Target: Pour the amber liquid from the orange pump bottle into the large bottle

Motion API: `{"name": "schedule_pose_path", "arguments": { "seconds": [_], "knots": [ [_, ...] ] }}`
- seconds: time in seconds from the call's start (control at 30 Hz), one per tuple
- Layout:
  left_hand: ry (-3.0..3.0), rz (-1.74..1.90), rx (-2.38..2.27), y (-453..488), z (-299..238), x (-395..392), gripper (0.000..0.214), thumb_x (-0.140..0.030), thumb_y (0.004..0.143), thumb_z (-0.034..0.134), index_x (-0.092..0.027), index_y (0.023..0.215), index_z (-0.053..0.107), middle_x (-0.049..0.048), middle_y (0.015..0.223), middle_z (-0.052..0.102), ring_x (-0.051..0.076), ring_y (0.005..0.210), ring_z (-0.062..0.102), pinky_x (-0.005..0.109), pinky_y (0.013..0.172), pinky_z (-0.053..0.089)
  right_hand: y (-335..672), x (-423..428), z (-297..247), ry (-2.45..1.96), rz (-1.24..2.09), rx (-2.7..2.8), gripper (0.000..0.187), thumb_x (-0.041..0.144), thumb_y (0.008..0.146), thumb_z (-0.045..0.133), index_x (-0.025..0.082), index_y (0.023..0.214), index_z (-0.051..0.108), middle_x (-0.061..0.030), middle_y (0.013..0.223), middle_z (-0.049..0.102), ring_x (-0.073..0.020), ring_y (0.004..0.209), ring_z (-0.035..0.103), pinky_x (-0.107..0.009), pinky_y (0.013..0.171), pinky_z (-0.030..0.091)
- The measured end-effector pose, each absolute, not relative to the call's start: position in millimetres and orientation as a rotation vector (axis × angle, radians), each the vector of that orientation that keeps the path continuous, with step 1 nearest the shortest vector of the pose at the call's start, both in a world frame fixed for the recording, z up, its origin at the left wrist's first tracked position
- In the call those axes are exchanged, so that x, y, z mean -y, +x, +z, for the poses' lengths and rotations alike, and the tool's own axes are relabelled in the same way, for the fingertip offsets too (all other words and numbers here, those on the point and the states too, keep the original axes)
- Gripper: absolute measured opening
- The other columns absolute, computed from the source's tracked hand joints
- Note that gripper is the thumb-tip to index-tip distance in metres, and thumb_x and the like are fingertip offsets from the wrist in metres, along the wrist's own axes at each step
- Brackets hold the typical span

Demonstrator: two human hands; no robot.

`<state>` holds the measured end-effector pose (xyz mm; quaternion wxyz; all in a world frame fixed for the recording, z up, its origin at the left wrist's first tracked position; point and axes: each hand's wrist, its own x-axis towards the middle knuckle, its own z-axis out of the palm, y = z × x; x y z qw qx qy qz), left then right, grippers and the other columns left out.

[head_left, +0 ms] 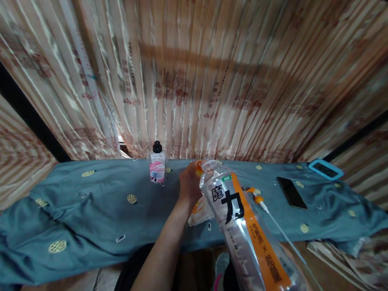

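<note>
A large clear plastic bottle point(242, 235) with an orange and black printed label is tilted in front of me, its neck pointing away. My right hand point(306, 278) is mostly hidden behind the bottle's lower part; only a strip of skin shows, and it appears to support the bottle. At the neck, my left hand point(189, 185) has its fingers closed around an orange cap point(199, 166), which shows beside the clear mouth. Under that hand lies a white and orange packet point(199, 214), partly covered by the bottle.
A blue patterned cloth point(91, 214) covers the narrow table. On it stand or lie a small pink-labelled bottle point(157, 165) with a black top, a dark phone point(291, 192), a blue-framed device point(325, 169) and a white cable point(283, 232) with orange ends. Pleated curtains point(182, 69) rise behind.
</note>
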<state>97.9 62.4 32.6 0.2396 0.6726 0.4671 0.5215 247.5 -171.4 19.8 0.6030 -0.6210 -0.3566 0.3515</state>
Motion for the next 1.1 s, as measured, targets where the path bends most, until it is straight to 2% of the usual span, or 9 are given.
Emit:
{"name": "schedule_pose_path", "arguments": {
  "seconds": [0.07,0.2,0.43,0.63,0.77,0.93,1.03,1.1],
  "knots": [
    [1.847,1.424,-1.286,98.3,32.6,-63.1,0.02,-0.033,0.083,0.065,-0.017,0.095,0.071,0.0088,0.092,0.077,0.025,0.085,0.072,0.033,0.078,0.055,243.6,173.1,27.2,-1.419,0.811,0.848,0.059,0.062,0.091,0.048,0.019,0.13,0.058,-0.0133,0.117,0.073,-0.0292,0.099,0.074,-0.039,0.082,0.062],
    [1.855,1.414,-1.286,98.6,33.8,-64.3,0.02,-0.032,0.084,0.064,-0.017,0.095,0.072,0.0088,0.091,0.078,0.025,0.085,0.072,0.034,0.078,0.055,238.2,175.1,47.4,-1.317,0.836,1.076,0.094,0.075,0.064,0.072,0.02,0.137,0.05,-0.0107,0.124,0.07,-0.0305,0.11,0.07,-0.036,0.091,0.058],
    [1.829,1.472,-1.235,99.4,32.3,-66.2,0.024,-0.035,0.083,0.064,-0.016,0.095,0.073,0.0114,0.092,0.078,0.028,0.085,0.073,0.038,0.077,0.055,229.0,171.4,67.8,-1.225,1.145,0.831,0.109,0.065,0.041,0.09,0.025,0.133,0.045,-0.0073,0.119,0.074,-0.0291,0.109,0.07,-0.032,0.091,0.055],
    [1.83,1.491,-1.244,100.2,29.9,-67.6,0.022,-0.035,0.083,0.066,-0.018,0.094,0.074,0.0084,0.088,0.078,0.025,0.083,0.073,0.033,0.075,0.055,223.2,171.2,72.3,-1.142,1.134,0.802,0.098,0.057,0.047,0.091,0.028,0.131,0.048,-0.0046,0.115,0.074,-0.0249,0.1,0.071,-0.03,0.085,0.054],
    [1.854,1.471,-1.251,99.4,31.4,-67.2,0.024,-0.036,0.083,0.065,-0.017,0.094,0.074,0.0101,0.09,0.078,0.027,0.084,0.073,0.034,0.074,0.055,222.5,169.8,74.7,-1.144,1.169,0.8,0.107,0.058,0.044,0.091,0.027,0.136,0.045,-0.0064,0.115,0.074,-0.0276,0.102,0.071,-0.032,0.086,0.055],
    [1.875,1.46,-1.247,99.2,33.5,-66.3,0.024,-0.036,0.084,0.064,-0.017,0.095,0.073,0.0091,0.092,0.078,0.026,0.086,0.073,0.033,0.077,0.055,225.6,171.0,77.1,-1.243,1.109,0.84,0.103,0.064,0.044,0.088,0.028,0.132,0.049,-0.0039,0.111,0.075,-0.0258,0.096,0.072,-0.03,0.082,0.056],
    [1.88,1.449,-1.258,99.8,33.9,-66.1,0.024,-0.036,0.085,0.063,-0.017,0.095,0.073,0.0091,0.091,0.078,0.025,0.085,0.073,0.033,0.077,0.055,228.4,172.6,72.9,-1.262,1.1,0.87,0.104,0.068,0.046,0.086,0.028,0.133,0.047,-0.0055,0.118,0.074,-0.0276,0.104,0.071,-0.031,0.086,0.056],
    [1.875,1.406,-1.289,100.4,34.6,-65.6,0.024,-0.036,0.085,0.062,-0.017,0.096,0.073,0.0084,0.091,0.078,0.026,0.085,0.073,0.033,0.076,0.055,231.2,173.5,67.1,-1.233,1.069,0.929,0.099,0.068,0.051,0.084,0.028,0.135,0.047,-0.0059,0.121,0.073,-0.0289,0.108,0.07,-0.033,0.089,0.056]
  ]
}}
